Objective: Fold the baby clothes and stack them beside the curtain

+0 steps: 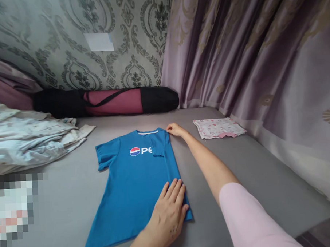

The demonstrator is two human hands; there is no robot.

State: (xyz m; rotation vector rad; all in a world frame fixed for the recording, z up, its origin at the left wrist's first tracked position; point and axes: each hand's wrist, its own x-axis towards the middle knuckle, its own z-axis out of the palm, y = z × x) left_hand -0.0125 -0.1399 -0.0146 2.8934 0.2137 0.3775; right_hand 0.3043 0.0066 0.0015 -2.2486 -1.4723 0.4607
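A blue T-shirt [135,190] with a round red, white and blue logo and white letters lies spread on the grey sheet. Its right side is folded inward, so that sleeve rests over the chest and covers part of the lettering. The other sleeve sticks out to the left. My left hand [170,210] lies flat on the folded side near the hem, fingers stretched out. At the folded shoulder corner, beside the collar, my right hand [176,129] pinches the edge of the shirt between thumb and fingers.
A folded white garment with pink print [218,128] lies to the right. Crumpled pale cloth [25,133] is heaped at the left. Against the patterned wall lies a long black and maroon bag [113,102]. Purple curtains [232,44] hang along the right side.
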